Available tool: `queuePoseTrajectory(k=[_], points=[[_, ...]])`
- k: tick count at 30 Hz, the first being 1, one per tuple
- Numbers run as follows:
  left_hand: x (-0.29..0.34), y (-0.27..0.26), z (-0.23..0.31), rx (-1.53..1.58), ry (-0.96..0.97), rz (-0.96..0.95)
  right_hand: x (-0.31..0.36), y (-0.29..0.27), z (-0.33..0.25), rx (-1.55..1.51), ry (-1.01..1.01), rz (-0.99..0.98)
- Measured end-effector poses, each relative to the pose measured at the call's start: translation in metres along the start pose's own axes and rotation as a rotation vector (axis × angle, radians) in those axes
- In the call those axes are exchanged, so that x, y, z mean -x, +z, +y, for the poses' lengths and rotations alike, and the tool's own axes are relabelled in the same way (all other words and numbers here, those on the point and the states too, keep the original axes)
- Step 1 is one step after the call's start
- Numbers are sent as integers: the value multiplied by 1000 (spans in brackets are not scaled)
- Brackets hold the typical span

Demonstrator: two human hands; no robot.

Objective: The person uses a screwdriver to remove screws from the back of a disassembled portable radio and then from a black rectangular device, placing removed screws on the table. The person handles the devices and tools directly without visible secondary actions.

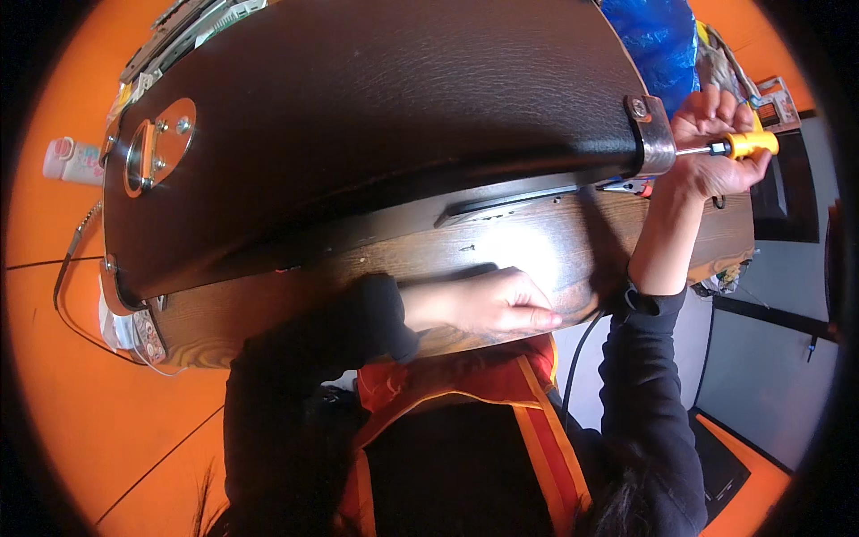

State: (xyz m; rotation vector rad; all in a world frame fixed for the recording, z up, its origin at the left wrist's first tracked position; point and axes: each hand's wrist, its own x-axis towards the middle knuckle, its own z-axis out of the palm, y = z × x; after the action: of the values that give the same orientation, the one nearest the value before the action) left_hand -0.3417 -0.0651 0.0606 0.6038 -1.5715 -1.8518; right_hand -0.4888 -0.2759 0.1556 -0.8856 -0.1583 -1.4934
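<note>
A large dark leatherette-covered cabinet (385, 107) lies across the wooden table in front of me. Metal caps sit on its corners. My right hand (716, 166) is at its right end, palm turned up, holding a yellow-handled screwdriver (753, 145). The shaft points left and its tip meets the metal corner cap (658, 134); the exact contact point is hidden. A screw head shows on the cap's upper face. My left hand (497, 302) rests near the table's front edge, fingers curled and thumb pointing right. Whatever may be inside those fingers is hidden.
Light falls on the wooden tabletop (528, 255), where a few tiny dark bits lie. A metal plate with a round fitting (183, 125) is screwed to the cabinet's left end. Beyond stand a pink-and-white bottle (73, 161) and a blue plastic bag (658, 45). A cable (61, 277) hangs at left.
</note>
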Motion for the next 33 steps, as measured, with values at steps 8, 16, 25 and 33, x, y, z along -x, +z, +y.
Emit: queuePoseTrajectory(k=[8, 16, 25, 33], points=[[14, 17, -2, -889, 278, 368, 14, -1, 18, 82, 100, 26], [38, 13, -5, -1753, -576, 790, 14, -6, 9, 16, 193, -45], [35, 6, -8, -1828, -534, 939, 20, 6, 11, -75, 233, -143], [47, 11, -14, -1739, -609, 1088, 71, 27, -45, 544, 105, -54]])
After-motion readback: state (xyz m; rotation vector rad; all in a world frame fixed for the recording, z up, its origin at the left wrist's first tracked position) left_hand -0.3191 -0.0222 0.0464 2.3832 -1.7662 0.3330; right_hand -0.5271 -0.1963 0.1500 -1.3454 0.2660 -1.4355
